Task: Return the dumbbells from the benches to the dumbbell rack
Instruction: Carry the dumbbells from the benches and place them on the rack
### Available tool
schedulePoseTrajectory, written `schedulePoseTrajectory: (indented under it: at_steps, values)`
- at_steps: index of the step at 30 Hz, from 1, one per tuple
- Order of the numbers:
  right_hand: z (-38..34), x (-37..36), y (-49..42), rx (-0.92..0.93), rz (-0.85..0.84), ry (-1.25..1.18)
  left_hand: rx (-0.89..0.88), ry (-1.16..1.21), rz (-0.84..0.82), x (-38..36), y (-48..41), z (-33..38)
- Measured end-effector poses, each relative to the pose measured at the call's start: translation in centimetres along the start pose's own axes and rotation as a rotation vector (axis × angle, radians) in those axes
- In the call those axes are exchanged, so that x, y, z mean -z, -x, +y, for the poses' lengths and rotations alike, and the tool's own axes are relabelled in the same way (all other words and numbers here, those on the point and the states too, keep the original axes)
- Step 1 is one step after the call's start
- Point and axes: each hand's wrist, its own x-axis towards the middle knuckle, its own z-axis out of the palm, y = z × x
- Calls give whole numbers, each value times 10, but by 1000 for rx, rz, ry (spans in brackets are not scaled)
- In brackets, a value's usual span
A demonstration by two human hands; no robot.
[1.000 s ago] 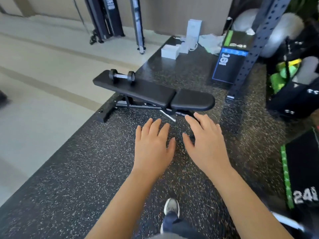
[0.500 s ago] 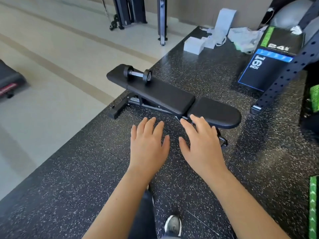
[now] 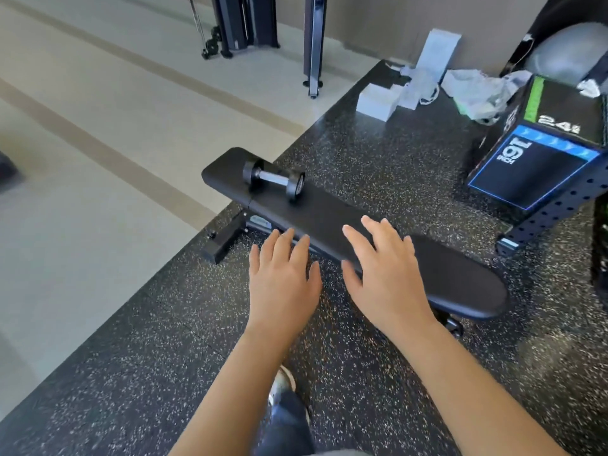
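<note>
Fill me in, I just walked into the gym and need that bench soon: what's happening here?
A person is tidying up weights. One dumbbell lies on the far end of the black bench, untouched. The left hand and right hand are held out in front, both empty with fingers spread, the right one over the bench pad. Nothing has been picked up yet, and no dumbbell rack is in view.

Bright, even daylight is seen throughout. Soft glare is thrown off the pale glossy tiled floor [image 3: 98, 159]. Slight motion blur is shown, and straight lines are bent by wide-angle distortion at the edges.
</note>
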Motion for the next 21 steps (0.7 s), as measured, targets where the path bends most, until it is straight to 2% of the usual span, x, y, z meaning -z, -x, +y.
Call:
schedulePoseTrajectory:
  at_steps: [5,9,21]
  values:
    - [-23,-30,-89,7,13,-21,-37,1,39,-14,-84,-48]
    - [-27,-56,-138,-9,17,-25,-16,31,9,-30,-127,-76]
    - [-7,-146,-321,39,-18,-70,67,153,-41,-109,-293,-152]
